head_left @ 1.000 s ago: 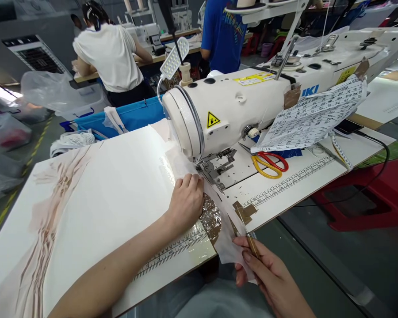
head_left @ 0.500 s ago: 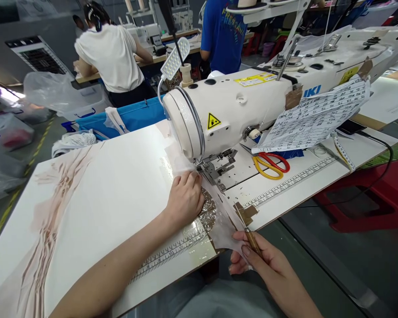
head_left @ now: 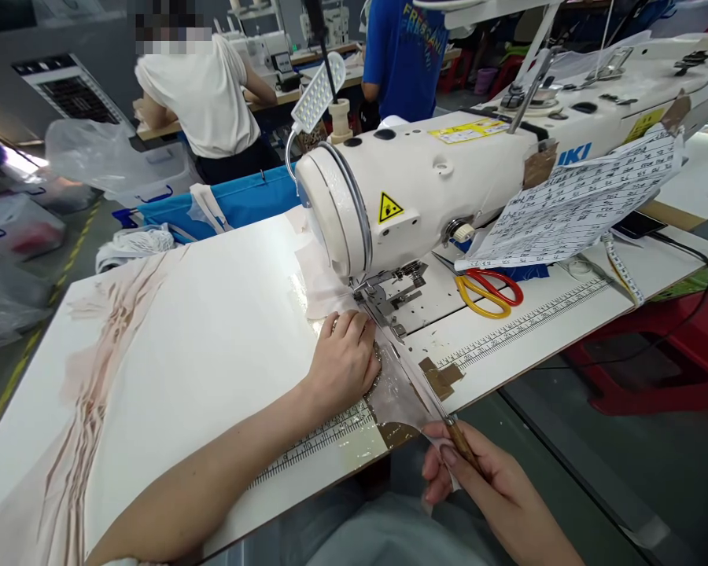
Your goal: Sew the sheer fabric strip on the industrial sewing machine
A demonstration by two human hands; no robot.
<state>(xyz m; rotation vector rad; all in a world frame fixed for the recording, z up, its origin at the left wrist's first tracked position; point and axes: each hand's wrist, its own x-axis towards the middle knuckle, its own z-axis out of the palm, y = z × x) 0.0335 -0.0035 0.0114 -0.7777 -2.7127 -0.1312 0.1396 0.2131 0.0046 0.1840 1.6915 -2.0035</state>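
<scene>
Sliding farther under the presser foot (head_left: 383, 303), sheer fabric (head_left: 398, 389) lies flat on the table (head_left: 212, 338), pinned by the spread left hand (head_left: 345, 362); the right hand (head_left: 489, 491) grips a wooden-handled awl (head_left: 448, 428), steadying the near edge.

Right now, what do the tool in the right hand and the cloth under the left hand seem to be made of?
Tool: brown, grained handle, probably wood; thin grey shaft looks like metal. Cloth: thin, pale, semi-sheer fabric, the table's brown tape showing through it.
</scene>
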